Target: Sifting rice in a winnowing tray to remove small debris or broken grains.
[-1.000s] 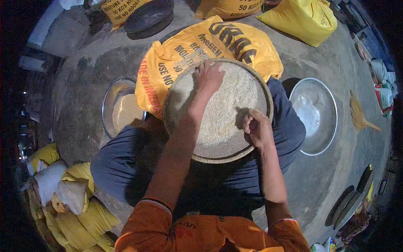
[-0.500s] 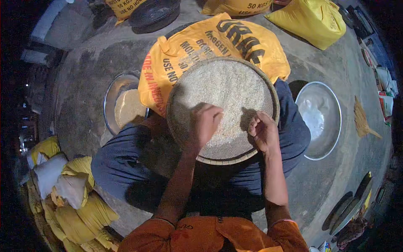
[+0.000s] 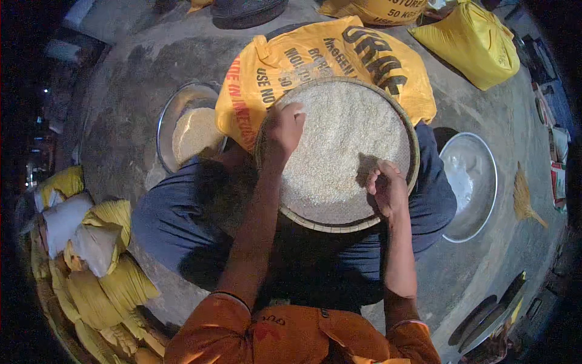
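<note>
A round tray with a bamboo-like rim [image 3: 335, 229] rests across my lap, spread with pale, rice-like grains [image 3: 348, 130]. Over the tray's left part is my left hand [image 3: 285, 127], its fingers curled inward near the grains. My right hand [image 3: 388, 187] hovers at the lower right by the rim, palm turned partly up and fingers bent together toward the thumb. Whatever either hand may pinch is too small or hidden to make out. Beneath the tray's far side lies an orange-yellow printed sack [image 3: 242, 91].
A metal basin [image 3: 162, 130] holding tan grain [image 3: 197, 134] stands on the left. To the right are a shiny metal basin [image 3: 470, 221] and a small broom [image 3: 524, 193]. Filled sacks [image 3: 470, 42] and a dark tub [image 3: 248, 13] sit farther back; crumpled yellow sacks [image 3: 109, 291] lie at lower left.
My left hand has moved away from me, from the tray's middle toward its far left. My right hand stays near the right rim. The whole view has shifted slightly.
</note>
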The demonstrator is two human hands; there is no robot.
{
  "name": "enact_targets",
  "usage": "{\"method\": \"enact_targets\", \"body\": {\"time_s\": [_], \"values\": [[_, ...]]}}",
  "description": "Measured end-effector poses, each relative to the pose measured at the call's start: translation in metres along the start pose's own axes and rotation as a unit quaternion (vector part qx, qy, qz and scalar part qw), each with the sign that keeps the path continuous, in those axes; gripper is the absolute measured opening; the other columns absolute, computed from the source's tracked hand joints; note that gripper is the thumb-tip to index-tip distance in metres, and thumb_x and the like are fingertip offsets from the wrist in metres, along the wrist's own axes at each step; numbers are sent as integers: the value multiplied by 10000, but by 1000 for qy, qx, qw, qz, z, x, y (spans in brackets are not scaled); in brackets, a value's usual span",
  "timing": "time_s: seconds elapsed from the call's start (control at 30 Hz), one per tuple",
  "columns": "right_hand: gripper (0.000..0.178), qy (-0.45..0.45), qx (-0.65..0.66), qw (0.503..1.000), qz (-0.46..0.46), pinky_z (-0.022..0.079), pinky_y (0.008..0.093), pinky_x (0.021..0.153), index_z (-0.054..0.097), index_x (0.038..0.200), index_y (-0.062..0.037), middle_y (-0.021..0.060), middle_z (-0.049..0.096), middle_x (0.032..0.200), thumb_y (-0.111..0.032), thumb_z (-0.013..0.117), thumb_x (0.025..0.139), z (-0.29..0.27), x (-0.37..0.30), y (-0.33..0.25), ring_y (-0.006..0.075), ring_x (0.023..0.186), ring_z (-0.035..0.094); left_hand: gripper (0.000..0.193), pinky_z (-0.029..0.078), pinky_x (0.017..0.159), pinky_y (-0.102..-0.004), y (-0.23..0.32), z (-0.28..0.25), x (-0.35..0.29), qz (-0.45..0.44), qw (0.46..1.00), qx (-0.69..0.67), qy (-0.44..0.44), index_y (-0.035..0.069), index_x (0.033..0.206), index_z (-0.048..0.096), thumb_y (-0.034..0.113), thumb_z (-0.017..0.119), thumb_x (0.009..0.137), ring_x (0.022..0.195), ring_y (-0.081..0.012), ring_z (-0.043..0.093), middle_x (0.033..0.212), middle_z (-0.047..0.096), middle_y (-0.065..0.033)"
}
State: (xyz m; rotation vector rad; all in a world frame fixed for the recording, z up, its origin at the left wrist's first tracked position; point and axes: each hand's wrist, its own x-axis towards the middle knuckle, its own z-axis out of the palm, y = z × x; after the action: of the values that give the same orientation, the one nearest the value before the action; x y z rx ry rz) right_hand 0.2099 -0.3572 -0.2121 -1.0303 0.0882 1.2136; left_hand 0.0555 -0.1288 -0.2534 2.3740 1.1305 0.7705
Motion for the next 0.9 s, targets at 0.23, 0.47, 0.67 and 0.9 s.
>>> {"method": "enact_targets", "body": {"time_s": [0.23, 0.47, 0.67, 0.9], "values": [[191, -4, -32, 999, -10, 369, 246, 435, 535, 757, -89, 19, 530, 611, -168, 542, 930, -4, 4, 3, 124, 491, 492, 231, 418, 898, -465, 17, 22, -2, -71, 996, 41, -31, 110, 996, 684, 255, 653, 818, 1036, -342, 542, 1033, 619, -134], [184, 5, -19, 1000, -3, 373, 248, 438, 520, 767, -92, 19, 530, 625, -174, 544, 929, -7, 5, 4, 124, 496, 492, 150, 470, 808, -437, 51, -19, -47, -22, 987, 61, -147, 90, 922, 703, 184, 638, 825, 888, -328, 601, 898, 652, -135], [193, 0, -45, 999, -4, 367, 257, 457, 493, 769, -107, 18, 509, 629, -201, 550, 928, -7, 3, 2, 131, 508, 479, 152, 474, 746, -375, 21, -40, -30, 22, 969, -93, -229, 65, 869, 691, 190, 621, 816, 840, -312, 620, 852, 656, -151], [194, -16, -25, 1000, -4, 365, 267, 474, 493, 769, -100, 23, 499, 630, -201, 545, 927, -14, 7, 3, 139, 511, 472, 167, 486, 736, -383, -14, -3, 54, -17, 995, -89, -42, 37, 926, 678, 161, 600, 846, 844, -331, 636, 877, 657, -180]]}}
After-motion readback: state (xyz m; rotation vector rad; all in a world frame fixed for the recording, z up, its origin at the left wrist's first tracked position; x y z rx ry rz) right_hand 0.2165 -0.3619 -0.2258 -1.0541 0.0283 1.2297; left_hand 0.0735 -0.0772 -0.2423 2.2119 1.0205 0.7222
